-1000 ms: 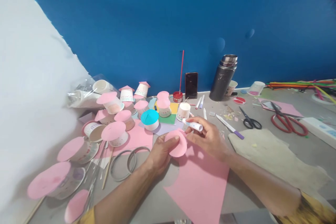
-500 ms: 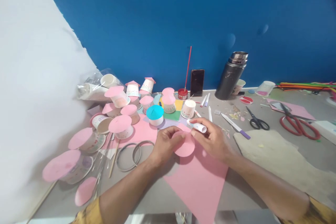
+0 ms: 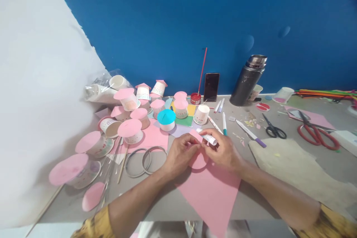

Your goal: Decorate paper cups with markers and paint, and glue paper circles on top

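Note:
My left hand (image 3: 178,157) is closed on a pink paper disc (image 3: 199,161), pinching its upper edge between thumb and fingers. Close against it, my right hand (image 3: 224,153) has its thumb and fingertips at the same edge. A white tube like a glue stick (image 3: 209,138) is tucked in the fingers of that right hand. Fingers hide the top of the disc. Beneath both hands lies a large pink paper sheet (image 3: 213,189) that overhangs the table's front edge.
Paper cups with pink paper tops (image 3: 129,128) crowd the left, beside a blue-topped cup (image 3: 166,120) and two grey rings (image 3: 138,162). Markers (image 3: 251,133), black scissors (image 3: 275,131), red-handled scissors (image 3: 318,134) and a cloth (image 3: 295,167) lie right. A dark flask (image 3: 248,81) and phone (image 3: 211,87) stand behind.
My two hands have drawn together, and their fingertips now meet at the disc's upper edge. More of the disc is covered. The view has shifted slightly.

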The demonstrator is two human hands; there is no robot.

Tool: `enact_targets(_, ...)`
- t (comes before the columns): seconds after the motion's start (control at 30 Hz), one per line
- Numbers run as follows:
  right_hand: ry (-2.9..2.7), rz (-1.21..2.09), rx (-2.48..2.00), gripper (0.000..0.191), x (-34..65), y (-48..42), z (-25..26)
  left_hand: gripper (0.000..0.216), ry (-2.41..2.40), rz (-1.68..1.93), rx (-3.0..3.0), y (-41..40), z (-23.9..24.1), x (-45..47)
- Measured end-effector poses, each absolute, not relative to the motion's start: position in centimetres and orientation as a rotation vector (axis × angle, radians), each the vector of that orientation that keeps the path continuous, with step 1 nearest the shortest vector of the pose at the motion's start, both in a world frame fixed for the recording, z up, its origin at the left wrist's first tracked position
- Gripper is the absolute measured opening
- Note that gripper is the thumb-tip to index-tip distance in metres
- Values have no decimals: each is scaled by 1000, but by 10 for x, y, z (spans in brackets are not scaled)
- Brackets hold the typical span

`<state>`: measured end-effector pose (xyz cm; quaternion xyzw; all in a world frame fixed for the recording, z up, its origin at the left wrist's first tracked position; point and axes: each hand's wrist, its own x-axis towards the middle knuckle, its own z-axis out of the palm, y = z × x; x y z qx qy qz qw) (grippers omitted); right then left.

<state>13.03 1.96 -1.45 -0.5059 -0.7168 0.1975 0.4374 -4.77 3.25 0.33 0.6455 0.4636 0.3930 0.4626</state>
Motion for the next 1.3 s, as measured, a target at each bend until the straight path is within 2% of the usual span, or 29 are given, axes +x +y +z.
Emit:
enact_targets(0.27,-1770,495,-1254,26,131,20,-13,10,1131,981,1409,35,2,-47)
enact_targets(0.43,-1794,396,-1229,27,132,23,-21,5,1064,1073,1640,36,0,-50)
enact_targets(0.57,-1871,346,-1193,29,134,25,-29,14,998,1119,1860,36,-4,-52)
enact_targets(0.63,-1888,291,-1161,31,135,26,-31,16,1023,1191,1894,37,-7,-54)
enact_targets(0.73,-1882,62,-1052,30,138,26,-27,5,1055,1314,1854,37,-9,-56)
enact_targets(0.83,-1892,-197,-907,29,143,25,-15,47,1028,1272,1743,38,-7,-59)
enact_targets(0.87,-1892,-258,-877,30,144,25,-10,55,1012,1225,1684,38,-7,-60)
enact_targets(1.07,-1860,-472,-851,38,150,26,0,56,1074,1109,1498,38,-5,-62)
enact_targets(1.2,-1867,-604,-861,43,152,27,-3,55,871,950,1026,35,-1,-56)
enact_targets(1.3,-1943,-625,-814,45,150,25,-4,64,764,945,770,33,3,-51)
